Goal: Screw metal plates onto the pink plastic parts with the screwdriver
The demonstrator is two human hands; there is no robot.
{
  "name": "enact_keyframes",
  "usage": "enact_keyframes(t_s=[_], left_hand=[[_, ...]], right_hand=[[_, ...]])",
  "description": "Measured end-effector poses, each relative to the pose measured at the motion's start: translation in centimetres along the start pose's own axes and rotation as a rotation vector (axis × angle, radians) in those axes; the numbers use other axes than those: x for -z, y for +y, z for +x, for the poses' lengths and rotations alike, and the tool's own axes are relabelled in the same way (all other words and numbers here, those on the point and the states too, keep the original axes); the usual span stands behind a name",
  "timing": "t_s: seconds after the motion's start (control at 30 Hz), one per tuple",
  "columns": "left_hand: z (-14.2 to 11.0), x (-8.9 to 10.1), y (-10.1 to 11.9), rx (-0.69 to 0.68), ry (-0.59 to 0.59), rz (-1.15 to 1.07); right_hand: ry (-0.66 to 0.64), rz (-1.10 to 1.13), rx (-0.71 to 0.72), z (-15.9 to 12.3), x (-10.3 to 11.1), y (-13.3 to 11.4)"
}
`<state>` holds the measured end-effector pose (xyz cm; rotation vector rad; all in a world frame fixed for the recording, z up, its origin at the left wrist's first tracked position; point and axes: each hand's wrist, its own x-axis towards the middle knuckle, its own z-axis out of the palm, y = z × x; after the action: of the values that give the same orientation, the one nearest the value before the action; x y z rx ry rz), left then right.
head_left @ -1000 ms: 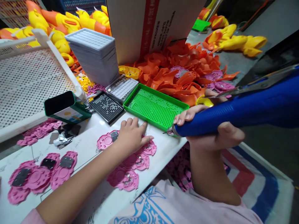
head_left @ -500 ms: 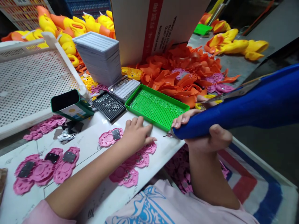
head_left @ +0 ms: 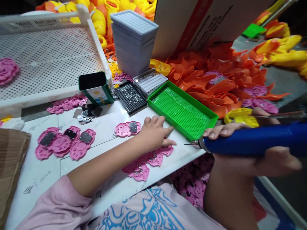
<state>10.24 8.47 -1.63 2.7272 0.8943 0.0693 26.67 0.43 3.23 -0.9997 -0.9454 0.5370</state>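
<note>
My left hand [head_left: 154, 132] lies over the white tabletop with its fingers spread, close to the front edge of a green perforated tray [head_left: 153, 101] of small screws. Partly under it are pink plastic parts [head_left: 154, 158] with metal contacts; whether it touches them is hidden. Just left sits another pink part [head_left: 124, 129] bearing a grey plate. My right hand [head_left: 247, 166] is wrapped round a blue electric screwdriver [head_left: 244, 140]. The screwdriver lies almost level, its thin bit pointing left near the tray's front corner, apart from the pink parts.
Left are several pink parts [head_left: 82, 143], a green tin [head_left: 96, 89] and a white perforated crate [head_left: 94, 41]. Behind stand a black screw tray [head_left: 130, 108], stacked white trays [head_left: 134, 48] and a carton [head_left: 182, 25]. Orange pieces [head_left: 216, 73] are heaped at back right.
The view has swung left, so the table things appear farther right. The screwdriver looks more level in my right hand. My left hand stays by the same pink parts, fingers still spread.
</note>
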Motion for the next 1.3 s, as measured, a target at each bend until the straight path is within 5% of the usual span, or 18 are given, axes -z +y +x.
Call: enact_keyframes(t_s=[0.23, 0.4, 0.6, 0.77, 0.9, 1.03, 1.3], left_hand=[[-5.4, 2.9, -3.9, 0.142, 0.023, 0.054], [-9.0, 3.7, -6.6, 0.23, -0.005, 0.108], [-12.0, 4.1, -6.8, 0.342, 0.03, 0.22], [-13.8, 3.9, -5.2, 0.488, 0.137, 0.416], [-13.6, 1.9, -0.8, 0.311, 0.243, 0.387], [-11.9, -0.5, 3.1, 0.036, 0.164, 0.191], [-10.3, -1.8, 1.4, 0.015, 0.004, 0.008]], right_hand=[[-0.024, 0.127, -0.058, 0.5, -1.3, -0.2], [-0.137, 0.31, -0.112, 2.5, -5.2, 0.0], [-0.276, 0.443, -0.208, 5.7, -10.8, 1.9], [-0.336, 0.486, -0.219, 6.9, -12.3, 4.3], [-0.395, 0.517, -0.215, 6.8, -11.2, 5.4], [-0.358, 0.509, -0.215, 6.6, -10.2, 5.9], [-0.256, 0.49, -0.222, 6.8, -10.5, 6.7]])
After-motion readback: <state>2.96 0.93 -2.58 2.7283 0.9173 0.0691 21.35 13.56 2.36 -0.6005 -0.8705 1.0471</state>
